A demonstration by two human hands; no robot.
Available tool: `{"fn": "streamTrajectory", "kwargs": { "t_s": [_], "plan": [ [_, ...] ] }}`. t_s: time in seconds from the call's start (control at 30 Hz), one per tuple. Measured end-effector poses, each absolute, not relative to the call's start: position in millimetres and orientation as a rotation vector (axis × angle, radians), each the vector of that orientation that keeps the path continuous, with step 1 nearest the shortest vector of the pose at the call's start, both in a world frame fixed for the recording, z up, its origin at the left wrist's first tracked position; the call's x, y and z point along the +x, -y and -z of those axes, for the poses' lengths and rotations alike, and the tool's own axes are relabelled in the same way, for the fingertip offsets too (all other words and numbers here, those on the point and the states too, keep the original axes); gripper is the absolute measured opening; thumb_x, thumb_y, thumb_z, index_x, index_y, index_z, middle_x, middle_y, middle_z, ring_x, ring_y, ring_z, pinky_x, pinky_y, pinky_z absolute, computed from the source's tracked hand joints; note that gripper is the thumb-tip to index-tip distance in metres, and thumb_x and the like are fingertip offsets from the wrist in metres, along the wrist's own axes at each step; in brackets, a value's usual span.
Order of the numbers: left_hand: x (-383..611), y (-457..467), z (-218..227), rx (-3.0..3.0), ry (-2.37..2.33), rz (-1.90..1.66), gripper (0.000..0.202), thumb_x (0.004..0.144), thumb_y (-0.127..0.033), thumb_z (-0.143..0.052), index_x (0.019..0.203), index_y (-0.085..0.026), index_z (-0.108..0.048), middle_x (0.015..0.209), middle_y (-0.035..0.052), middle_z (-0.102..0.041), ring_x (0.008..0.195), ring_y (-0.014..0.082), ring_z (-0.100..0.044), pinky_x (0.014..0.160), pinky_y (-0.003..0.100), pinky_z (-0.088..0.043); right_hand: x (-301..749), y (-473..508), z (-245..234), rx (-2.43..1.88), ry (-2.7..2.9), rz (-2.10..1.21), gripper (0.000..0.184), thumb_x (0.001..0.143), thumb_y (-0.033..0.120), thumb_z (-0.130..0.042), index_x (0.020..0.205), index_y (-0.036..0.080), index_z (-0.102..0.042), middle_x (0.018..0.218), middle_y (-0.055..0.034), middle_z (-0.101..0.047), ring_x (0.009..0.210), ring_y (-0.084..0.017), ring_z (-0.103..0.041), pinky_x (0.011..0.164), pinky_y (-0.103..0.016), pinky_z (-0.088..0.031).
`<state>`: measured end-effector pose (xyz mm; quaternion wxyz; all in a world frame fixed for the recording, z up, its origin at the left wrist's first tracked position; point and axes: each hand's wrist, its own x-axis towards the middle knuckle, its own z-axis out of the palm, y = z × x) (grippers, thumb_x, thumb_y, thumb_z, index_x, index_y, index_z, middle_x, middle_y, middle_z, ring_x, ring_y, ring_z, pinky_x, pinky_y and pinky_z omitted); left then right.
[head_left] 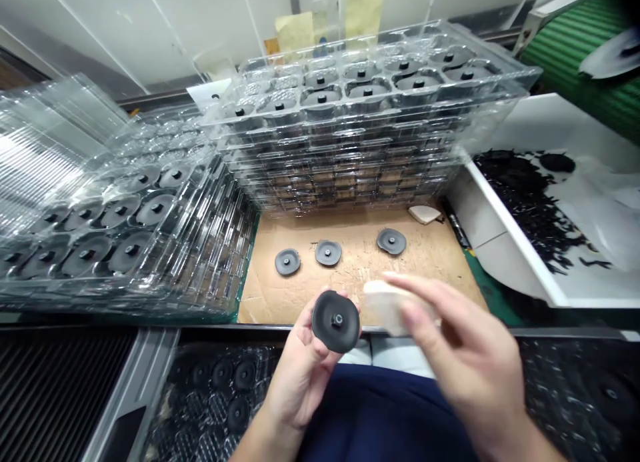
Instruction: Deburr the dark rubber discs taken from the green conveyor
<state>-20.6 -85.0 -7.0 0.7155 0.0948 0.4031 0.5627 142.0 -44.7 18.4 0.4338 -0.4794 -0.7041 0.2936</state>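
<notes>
My left hand (300, 372) pinches a round black rubber disc (336, 321) with a small hub in its middle, held up above my lap. My right hand (463, 362) is blurred by motion just right of the disc and grips a pale, whitish block (383, 302) in its fingers. Three more black discs (287, 262) (328, 253) (391, 241) lie in a row on the brown cardboard mat (350, 289) ahead of my hands.
Stacks of clear plastic trays (350, 135) with discs in their pockets stand at the back and at the left (125, 229). A white bin (510, 242) with black scraps sits at the right. Another pale piece (425, 214) lies near the back stack. Trays with discs sit below the bench edge.
</notes>
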Motion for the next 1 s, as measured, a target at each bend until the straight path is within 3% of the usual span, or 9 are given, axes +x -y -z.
{"fn": "streamTrajectory", "kwargs": {
  "t_s": [0.07, 0.17, 0.23, 0.33, 0.5, 0.67, 0.77, 0.9, 1.0],
  "plan": [
    [-19, 85, 7, 0.203, -0.942, -1.264, 0.057, 0.057, -0.028, -0.083, 0.110, -0.025, -0.064, 0.113, 0.0055, -0.068, 0.102, 0.0188, -0.063, 0.087, 0.024, -0.050, 126, 50, -30, -0.934, 1.834, -0.637, 0.026, 0.089, 0.015, -0.048, 0.111, 0.018, -0.061, 0.092, -0.0065, -0.072, 0.077, -0.018, -0.066, 0.070, -0.031, -0.052],
    [-17, 85, 4, 0.182, -0.990, -1.298, 0.055, 0.057, -0.025, -0.083, 0.109, -0.025, -0.065, 0.111, 0.0047, -0.069, 0.099, 0.0187, -0.064, 0.083, 0.024, -0.051, 111, 49, -32, -0.806, 2.027, -0.801, 0.021, 0.088, 0.012, -0.048, 0.100, 0.016, -0.065, 0.079, -0.0032, -0.072, 0.065, -0.015, -0.063, 0.061, -0.028, -0.048],
    [-14, 83, 2, 0.177, -1.001, -1.284, 0.050, 0.056, -0.023, -0.084, 0.104, -0.024, -0.068, 0.105, 0.0036, -0.071, 0.093, 0.0173, -0.066, 0.078, 0.022, -0.052, 106, 45, -29, -0.856, 2.081, -0.813, 0.020, 0.088, 0.012, -0.048, 0.097, 0.017, -0.065, 0.082, -0.0030, -0.072, 0.066, -0.015, -0.063, 0.061, -0.029, -0.045],
    [-11, 80, -2, 0.202, -0.985, -1.239, 0.040, 0.057, -0.022, -0.083, 0.095, -0.022, -0.071, 0.095, 0.0036, -0.072, 0.092, 0.0177, -0.066, 0.081, 0.023, -0.050, 104, 43, -28, -0.894, 1.941, -0.578, 0.023, 0.089, 0.011, -0.045, 0.106, 0.013, -0.061, 0.092, -0.0083, -0.072, 0.076, -0.018, -0.065, 0.068, -0.034, -0.043],
    [-20, 79, 0, 0.211, -0.995, -1.274, 0.060, 0.051, -0.021, -0.086, 0.108, -0.025, -0.065, 0.109, 0.0052, -0.070, 0.100, 0.0229, -0.064, 0.092, 0.031, -0.048, 126, 47, -20, -0.840, 2.004, -0.840, 0.020, 0.088, 0.014, -0.050, 0.100, 0.019, -0.065, 0.075, -0.0005, -0.071, 0.060, -0.014, -0.061, 0.058, -0.027, -0.045],
    [-27, 82, 7, 0.167, -0.875, -1.277, 0.055, 0.061, -0.032, -0.080, 0.112, -0.021, -0.064, 0.114, 0.0075, -0.067, 0.099, 0.0242, -0.066, 0.093, 0.034, -0.048, 157, 42, 11, -1.345, 1.635, -0.988, 0.023, 0.090, 0.033, -0.051, 0.100, 0.024, -0.069, 0.096, -0.0039, -0.072, 0.079, -0.019, -0.067, 0.063, -0.026, -0.053],
    [-27, 82, 8, 0.157, -0.816, -1.261, 0.056, 0.058, -0.034, -0.081, 0.111, -0.023, -0.065, 0.113, 0.0058, -0.069, 0.098, 0.0235, -0.067, 0.092, 0.031, -0.050, 164, 37, 23, -1.429, 1.562, -1.079, 0.027, 0.088, 0.039, -0.052, 0.101, 0.024, -0.069, 0.097, -0.0037, -0.072, 0.074, -0.019, -0.067, 0.063, -0.028, -0.054],
    [-24, 80, 5, 0.150, -0.833, -1.232, 0.049, 0.060, -0.030, -0.081, 0.107, -0.025, -0.067, 0.113, 0.0037, -0.069, 0.101, 0.0235, -0.066, 0.088, 0.029, -0.052, 161, 34, 10, -1.409, 1.551, -1.062, 0.023, 0.088, 0.037, -0.054, 0.100, 0.026, -0.070, 0.105, -0.0030, -0.071, 0.086, -0.020, -0.066, 0.062, -0.026, -0.053],
    [-18, 78, 2, 0.163, -0.878, -1.213, 0.051, 0.058, -0.027, -0.083, 0.107, -0.024, -0.067, 0.110, 0.0033, -0.070, 0.099, 0.0204, -0.066, 0.082, 0.024, -0.053, 147, 37, -10, -1.241, 1.666, -0.947, 0.020, 0.090, 0.029, -0.052, 0.103, 0.026, -0.067, 0.100, -0.0042, -0.071, 0.085, -0.019, -0.066, 0.060, -0.026, -0.051]
  ]
}}
